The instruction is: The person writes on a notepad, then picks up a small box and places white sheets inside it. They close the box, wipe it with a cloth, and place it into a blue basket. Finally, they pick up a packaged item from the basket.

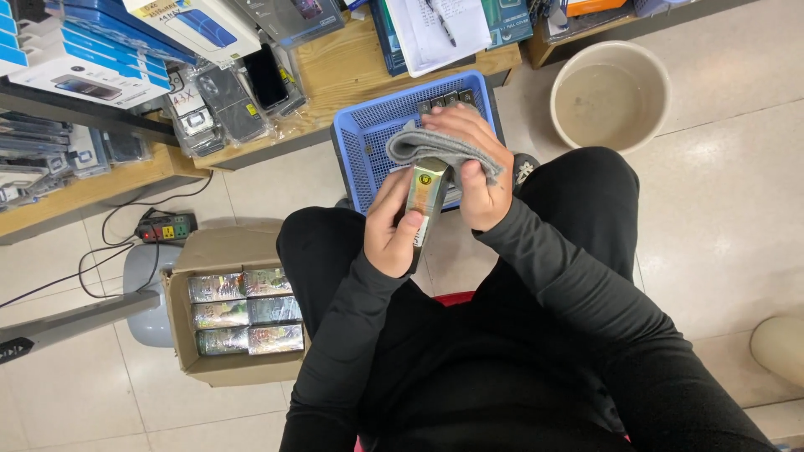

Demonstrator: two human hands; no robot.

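Left hand [392, 228] fingers clamped round a slim shiny gold-green cardboard box [425, 201]. Right hand [471, 163] fingers pressed a folded grey cloth [440, 147] vs box top. Blue plastic mesh basket [368, 138] lay just beyond fingertips.

We see a small flat box [425, 205] with a shiny gold-green face and a round yellow sticker near its upper end. It stands nearly upright, tilted slightly, above the lap and in front of the blue basket. A grey cloth [435, 144] is folded over the box's top end, bunched into a thick roll on the left and draping down its right side, touching the box.
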